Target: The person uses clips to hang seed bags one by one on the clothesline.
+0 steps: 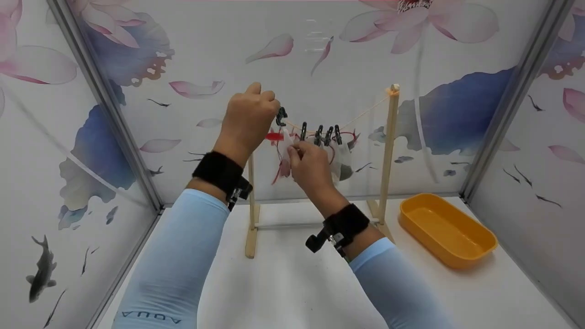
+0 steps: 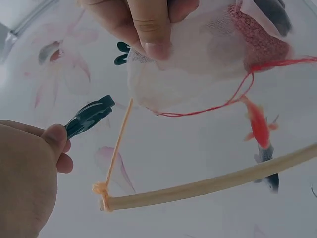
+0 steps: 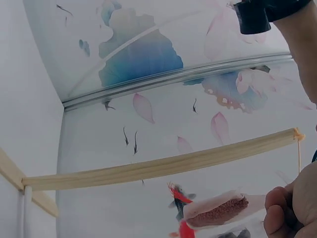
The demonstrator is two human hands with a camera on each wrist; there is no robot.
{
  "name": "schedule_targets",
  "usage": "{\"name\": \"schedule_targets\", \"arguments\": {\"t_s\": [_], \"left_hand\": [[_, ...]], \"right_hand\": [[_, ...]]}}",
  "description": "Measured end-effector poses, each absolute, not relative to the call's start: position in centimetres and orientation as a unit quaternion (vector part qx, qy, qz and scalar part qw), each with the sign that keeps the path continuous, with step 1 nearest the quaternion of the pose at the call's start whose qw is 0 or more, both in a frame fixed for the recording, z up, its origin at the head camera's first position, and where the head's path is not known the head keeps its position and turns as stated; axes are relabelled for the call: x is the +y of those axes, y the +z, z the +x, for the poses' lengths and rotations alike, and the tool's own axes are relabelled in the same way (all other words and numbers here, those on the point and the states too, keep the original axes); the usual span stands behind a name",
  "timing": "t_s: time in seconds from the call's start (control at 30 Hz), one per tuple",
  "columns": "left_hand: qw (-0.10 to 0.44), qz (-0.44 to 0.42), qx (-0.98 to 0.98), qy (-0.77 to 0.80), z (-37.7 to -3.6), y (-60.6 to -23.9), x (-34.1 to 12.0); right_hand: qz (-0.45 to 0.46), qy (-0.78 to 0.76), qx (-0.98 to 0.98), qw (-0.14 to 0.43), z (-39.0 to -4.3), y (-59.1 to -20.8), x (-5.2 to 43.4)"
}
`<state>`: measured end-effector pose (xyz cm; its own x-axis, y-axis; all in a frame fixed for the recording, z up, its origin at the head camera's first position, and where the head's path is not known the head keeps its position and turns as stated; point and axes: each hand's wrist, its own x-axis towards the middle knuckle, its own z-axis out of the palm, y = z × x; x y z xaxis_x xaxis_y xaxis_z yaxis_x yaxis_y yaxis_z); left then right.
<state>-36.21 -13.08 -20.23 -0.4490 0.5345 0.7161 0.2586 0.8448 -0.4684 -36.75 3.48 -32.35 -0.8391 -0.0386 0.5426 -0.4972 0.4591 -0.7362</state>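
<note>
1. Your left hand (image 1: 249, 119) pinches a dark clothespin (image 2: 89, 117) just beside the string line (image 1: 361, 113), at about 11 o'clock from your right hand (image 1: 310, 165).
2. Your right hand's fingers (image 2: 148, 25) pinch the top edge of a white mesh pouch (image 2: 198, 64) with a red drawstring, hanging at the line's left end.
3. Keep the pouch edge touching the string, jaws straddling both, before you let the clip close.
4. Count: four clothespins (image 1: 320, 135) already on the line plus one in hand; two wooden posts (image 1: 389, 151); one yellow tray (image 1: 445, 228) at 4 o'clock. I cannot count the pouches exactly.
</note>
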Motion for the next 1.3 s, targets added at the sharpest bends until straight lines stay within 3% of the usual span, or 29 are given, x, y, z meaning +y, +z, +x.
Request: {"name": "schedule_targets", "arguments": {"t_s": [0.2, 0.43, 0.63, 1.17, 1.3], "left_hand": [[0.427, -0.245, -0.847, 0.202, -37.4, -19.7, -13.0], [0.44, -0.255, -0.832, 0.222, -38.0, -19.6, -13.2], [0.415, -0.251, -0.838, 0.251, -38.3, -20.3, -12.6], [0.347, -0.27, -0.873, 0.21, -37.3, -21.9, -12.6], [0.368, -0.276, -0.874, 0.155, -36.4, -22.7, -12.6]], "right_hand": [[0.15, 0.481, -0.832, 0.234, -37.4, -32.0, 2.9], [0.123, 0.458, -0.85, 0.228, -37.5, -31.9, 3.1], [0.12, 0.466, -0.849, 0.22, -37.7, -31.9, 3.2], [0.156, 0.453, -0.839, 0.259, -38.2, -32.3, 4.0], [0.169, 0.451, -0.838, 0.258, -37.9, -32.5, 4.5]]}}
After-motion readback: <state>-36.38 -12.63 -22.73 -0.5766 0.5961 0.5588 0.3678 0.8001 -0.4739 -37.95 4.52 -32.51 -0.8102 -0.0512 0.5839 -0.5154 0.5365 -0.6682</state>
